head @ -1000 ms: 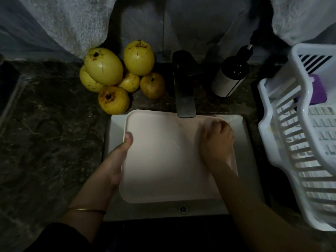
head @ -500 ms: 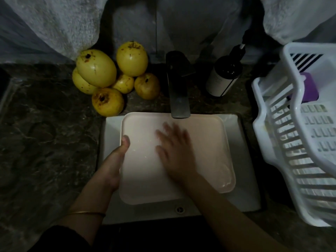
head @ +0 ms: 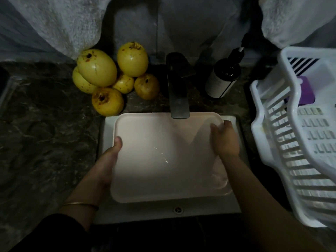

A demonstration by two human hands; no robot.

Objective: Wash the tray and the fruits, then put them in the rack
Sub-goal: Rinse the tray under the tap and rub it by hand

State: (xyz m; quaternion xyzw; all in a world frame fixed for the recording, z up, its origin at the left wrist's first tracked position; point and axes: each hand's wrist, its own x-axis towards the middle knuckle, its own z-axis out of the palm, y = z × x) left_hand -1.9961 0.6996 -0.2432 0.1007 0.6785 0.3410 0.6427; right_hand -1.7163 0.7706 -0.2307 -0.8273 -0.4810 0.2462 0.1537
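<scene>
1. While the tray (head: 163,157) lies over the sink (head: 138,210), one side edge is gripped by the left hand (head: 107,160), thumb on the rim.
2. Its far corner is touched by the right hand (head: 224,140); whether the fingers clasp it cannot be told.
3. Fruits (head: 112,79) are heaped beyond the left hand.

A white sink (head: 136,212) is set into a dark, marbled tabletop (head: 45,142) in the lower middle of the frame. A small round metal fitting (head: 178,210) sits in its near rim. A black faucet (head: 177,88) stands at the upper centre, with its flat spout reaching over the sink's far edge. Just right of it, on the tabletop, is a dark pump bottle (head: 222,79) with a pale label. Pale towels hang at the upper left (head: 54,24) and upper right (head: 291,19). A small purple object (head: 307,91) shows at the right; what it is cannot be told.
</scene>
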